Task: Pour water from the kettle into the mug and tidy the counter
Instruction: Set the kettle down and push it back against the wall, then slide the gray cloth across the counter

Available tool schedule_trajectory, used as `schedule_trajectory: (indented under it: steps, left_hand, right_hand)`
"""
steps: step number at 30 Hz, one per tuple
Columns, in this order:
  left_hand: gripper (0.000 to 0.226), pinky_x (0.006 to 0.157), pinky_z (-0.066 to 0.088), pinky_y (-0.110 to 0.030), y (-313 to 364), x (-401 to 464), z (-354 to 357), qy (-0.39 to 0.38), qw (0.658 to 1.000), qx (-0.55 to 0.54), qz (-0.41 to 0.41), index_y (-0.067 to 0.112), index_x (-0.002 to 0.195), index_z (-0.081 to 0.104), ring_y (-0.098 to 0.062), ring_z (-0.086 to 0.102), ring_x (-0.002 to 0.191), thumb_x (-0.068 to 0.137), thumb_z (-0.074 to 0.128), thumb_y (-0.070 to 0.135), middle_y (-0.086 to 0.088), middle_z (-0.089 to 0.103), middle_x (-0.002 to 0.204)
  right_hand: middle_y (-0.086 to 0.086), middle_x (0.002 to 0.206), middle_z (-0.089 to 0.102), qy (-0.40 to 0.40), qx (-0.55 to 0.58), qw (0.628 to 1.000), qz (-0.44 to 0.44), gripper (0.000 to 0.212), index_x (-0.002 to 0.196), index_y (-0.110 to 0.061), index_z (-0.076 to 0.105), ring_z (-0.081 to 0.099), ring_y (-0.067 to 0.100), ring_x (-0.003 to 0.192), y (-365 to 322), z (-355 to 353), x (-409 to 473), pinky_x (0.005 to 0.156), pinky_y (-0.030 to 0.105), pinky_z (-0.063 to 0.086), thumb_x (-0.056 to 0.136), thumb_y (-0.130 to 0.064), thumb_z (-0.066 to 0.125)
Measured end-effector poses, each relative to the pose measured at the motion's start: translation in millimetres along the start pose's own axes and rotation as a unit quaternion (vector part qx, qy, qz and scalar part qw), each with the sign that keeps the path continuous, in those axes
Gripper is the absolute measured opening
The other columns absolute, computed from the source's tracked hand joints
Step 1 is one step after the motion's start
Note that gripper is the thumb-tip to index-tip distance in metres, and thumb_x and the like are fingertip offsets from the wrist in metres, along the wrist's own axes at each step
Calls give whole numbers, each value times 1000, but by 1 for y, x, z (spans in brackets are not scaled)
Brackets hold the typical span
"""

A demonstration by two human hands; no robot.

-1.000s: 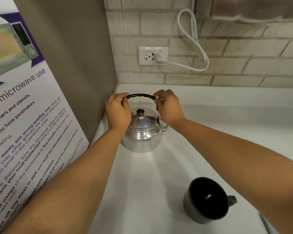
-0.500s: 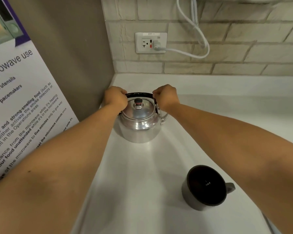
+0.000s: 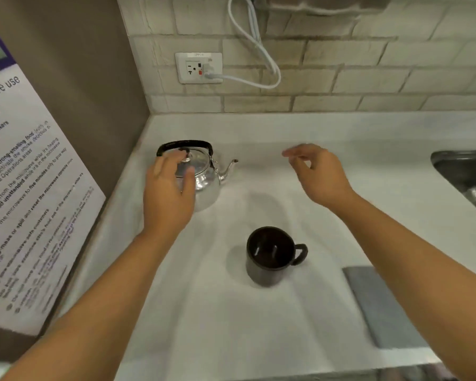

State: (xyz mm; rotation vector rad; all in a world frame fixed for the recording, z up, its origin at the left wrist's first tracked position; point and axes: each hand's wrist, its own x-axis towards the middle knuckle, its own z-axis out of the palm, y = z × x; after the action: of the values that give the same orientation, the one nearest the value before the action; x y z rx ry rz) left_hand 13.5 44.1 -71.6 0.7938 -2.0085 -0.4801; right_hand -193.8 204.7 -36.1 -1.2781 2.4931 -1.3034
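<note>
Hands both empty, fingers loosely spread: left hand (image 3: 166, 196) hovering over kettle (image 3: 201, 174), right hand (image 3: 318, 173) hanging above bare tabletop (image 3: 204, 312).

Kettle sitting in back-left corner, spout pointing right; mug (image 3: 271, 257) standing nearer, well apart.

Risks: careless grab tipping kettle, lid slipping during pour, water missing mug.

Count: one kettle, one mug, one grey cloth (image 3: 382, 306), one sink (image 3: 465, 174).
</note>
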Motion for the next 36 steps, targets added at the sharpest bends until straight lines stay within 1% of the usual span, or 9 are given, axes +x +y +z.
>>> schedule_trajectory:
  steps: [7,11,14,18,22,24,28,32,36]
  left_hand:
    - [48,116,26,-39,1,-130,19,-221,969,101,-49,5,141,43,-29,36,137,98,48,26,-14,42,148]
    - [56,120,10,-40,-5,-167,17,-296,936,185,-42,6,148,26,-25,17,146,101,31,36,-11,24,157]
    - [58,120,2,-36,-6,-180,16,-306,930,197,-40,8,150,20,-22,10,148,101,25,38,-8,18,159]
    - [58,120,1,-35,-5,-182,19,-301,931,202,-39,9,150,21,-21,10,148,101,26,39,-8,19,159]
    - [58,118,1,-31,-6,-184,18,-294,937,186,-38,10,149,24,-19,12,147,100,29,41,-6,21,159]
    - [58,118,0,-29,-4,-185,19,-297,937,181,-46,12,149,23,-17,11,147,100,28,42,-4,19,159]
    - [55,118,1,-27,-8,-180,12,-331,928,168,-32,16,151,18,-12,7,147,102,23,41,1,13,160]
    - [48,116,8,-22,-25,-176,-19,-326,933,154,-17,20,148,30,-8,17,145,103,24,36,6,25,157]
    - [49,109,18,-21,-43,-172,-45,-287,944,70,-145,22,143,41,-12,34,139,101,27,43,3,40,150]
  right_hand:
    - [18,125,60,9,-181,969,166,31,120,-9,60,53,37,112,110,-21,-168,93,41,43,93,-14,46]
    - [2,158,22,-116,-157,976,97,50,148,-16,25,13,18,147,127,-21,-217,119,29,10,100,-28,33]
    - [-8,153,29,-113,-54,988,94,52,149,-29,15,17,4,140,125,-21,-234,112,20,12,99,-31,30]
    - [6,124,49,-137,7,988,69,42,135,-4,37,46,20,116,110,7,-197,93,-2,25,93,-9,35]
    - [16,106,57,-118,-77,989,54,18,101,0,56,48,31,109,114,15,-133,106,42,34,88,-3,44]
    - [14,118,58,-97,-171,979,59,23,108,-6,55,44,33,122,127,4,-137,107,50,30,90,-12,43]
    - [2,160,18,-141,-269,948,90,47,142,-26,32,6,22,148,123,-11,-211,119,49,6,97,-34,21]
    - [-7,159,-15,-243,-238,939,-40,56,149,-35,-6,-19,15,146,59,28,-284,119,39,-11,95,-46,1]
    - [-1,160,-13,-308,-181,922,-151,56,151,-24,0,-19,19,146,-10,113,-274,118,38,-16,99,-40,9]
